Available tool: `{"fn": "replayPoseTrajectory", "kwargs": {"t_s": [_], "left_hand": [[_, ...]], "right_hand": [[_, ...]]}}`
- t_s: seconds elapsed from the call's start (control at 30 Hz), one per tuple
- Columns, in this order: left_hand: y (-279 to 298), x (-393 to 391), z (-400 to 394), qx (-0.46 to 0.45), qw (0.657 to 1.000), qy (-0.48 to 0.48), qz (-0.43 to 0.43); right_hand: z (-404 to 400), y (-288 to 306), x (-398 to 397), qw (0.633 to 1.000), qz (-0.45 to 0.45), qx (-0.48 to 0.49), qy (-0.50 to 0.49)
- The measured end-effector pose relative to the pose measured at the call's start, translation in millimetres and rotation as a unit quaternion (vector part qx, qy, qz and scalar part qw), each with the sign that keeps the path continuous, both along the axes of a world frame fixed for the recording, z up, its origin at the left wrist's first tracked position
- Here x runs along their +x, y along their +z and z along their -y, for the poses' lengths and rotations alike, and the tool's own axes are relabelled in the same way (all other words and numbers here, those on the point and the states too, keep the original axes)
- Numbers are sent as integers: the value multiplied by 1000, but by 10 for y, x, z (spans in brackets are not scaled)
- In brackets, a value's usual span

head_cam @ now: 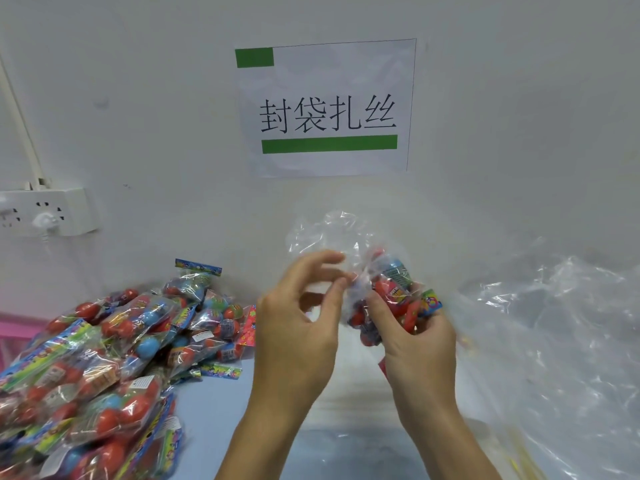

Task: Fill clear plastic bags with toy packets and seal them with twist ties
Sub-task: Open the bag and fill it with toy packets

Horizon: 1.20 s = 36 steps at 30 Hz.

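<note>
At centre frame, the right hand [415, 341] grips a clear bag [377, 282] stuffed with toy packets [394, 292]. The left hand [298, 327], fingers loosely curled, pinches the bag's neck. No twist tie is discernible. Gathering the neck tightly before tying would likely seal best.

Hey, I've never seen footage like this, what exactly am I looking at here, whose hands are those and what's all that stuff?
This is one picture from a camera worn on a person's head, looking down at their own bare hands; there is no machine. The right hand grips a clear plastic bag filled with colourful toy packets. The left hand pinches the bag's gathered neck, fingers partly open. A pile of toy packets lies on the table at the left, and loose clear plastic at the right. On the wall hang a paper sign and a power strip.
</note>
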<state>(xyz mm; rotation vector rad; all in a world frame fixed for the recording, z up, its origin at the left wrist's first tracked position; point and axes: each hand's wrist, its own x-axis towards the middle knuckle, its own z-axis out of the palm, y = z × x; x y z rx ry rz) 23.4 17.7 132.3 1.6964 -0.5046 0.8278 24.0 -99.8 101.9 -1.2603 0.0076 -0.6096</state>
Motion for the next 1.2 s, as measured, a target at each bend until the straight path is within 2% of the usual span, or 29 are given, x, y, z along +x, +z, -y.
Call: {"fn": "replayPoseTrajectory", "kwargs": {"t_s": [0.07,0.1,0.13,0.17,0.23,0.27,0.3,0.47,0.63,0.77,0.9,0.97,1.03,1.1,1.2], "left_hand": [[-33,21,36,-48,992,116,20],[-54,39,44,-80,985,151,-15],[-65,58,50,-113,978,151,-92],[-72,85,43,-147,964,115,-190],[-74,112,25,-245,911,-41,-330],[-88,124,15,-285,880,-127,-359],[-97,133,9,-298,864,-182,-362],[-158,155,29,-237,880,-221,-349],[-213,136,41,-89,903,-229,-354],[-224,155,16,-30,925,-185,-330],[-253,211,-88,-12,938,-160,-308],[-270,220,-126,25,944,-151,-294],[-273,209,-148,87,937,-165,-296],[-241,172,-157,157,913,-209,-314],[-156,97,-186,224,886,-242,-327]], "right_hand": [[-11,11,-9,1000,10,12,5],[-13,16,-15,1000,13,15,9],[-13,20,-20,1000,16,16,15],[-14,26,-26,999,19,13,23],[-16,38,-45,999,20,-1,37],[-22,43,-52,999,22,-14,43],[-27,44,-53,998,25,-28,48],[-4,51,-18,996,52,-75,21],[32,41,-19,996,64,-57,-35],[86,25,31,998,-13,-14,-61],[143,35,70,995,-58,83,-20],[163,42,77,991,-71,114,-3],[173,42,83,987,-69,143,12],[173,38,90,985,-63,159,12],[180,-9,112,991,-58,117,-6]]}}
